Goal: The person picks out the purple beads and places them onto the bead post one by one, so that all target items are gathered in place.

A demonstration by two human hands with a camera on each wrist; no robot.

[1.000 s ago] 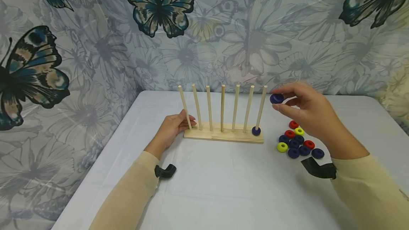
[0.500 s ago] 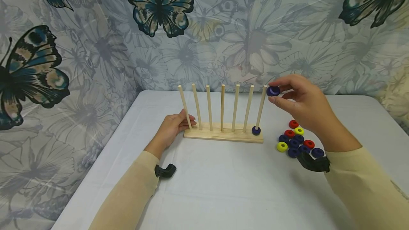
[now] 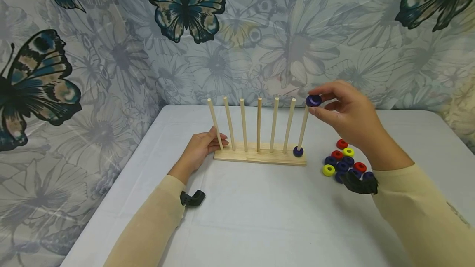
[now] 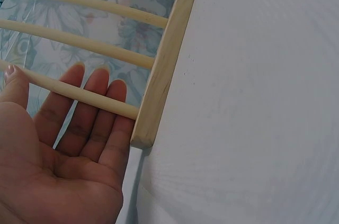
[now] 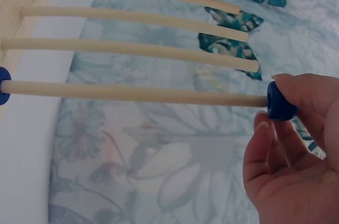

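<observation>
A pale wooden peg stand point(image 3: 259, 158) with a row of upright pegs stands on the table. My left hand point(image 3: 202, 147) loosely holds its leftmost peg point(image 4: 100, 100), thumb at one side and fingers extended behind it. My right hand point(image 3: 349, 114) pinches a dark blue ring point(image 3: 313, 101) between thumb and index finger. That ring sits right at the tip of the rightmost peg point(image 5: 137, 95), as the right wrist view shows closely. Another dark blue ring point(image 3: 298, 151) is at the bottom of the same peg, against the base.
Right of the stand lies a cluster of loose rings: red point(image 3: 337, 155), yellow point(image 3: 328, 170) and dark blue point(image 3: 342, 167). The right wrist's black strap point(image 3: 359, 183) overlaps some of them. Behind the white table point(image 3: 237, 221) hangs a butterfly-patterned cloth point(image 3: 237, 52).
My right hand has moved left and slightly up, bringing the pinched blue ring from beside the rightmost peg to its tip. The left hand and the stand have stayed in place.
</observation>
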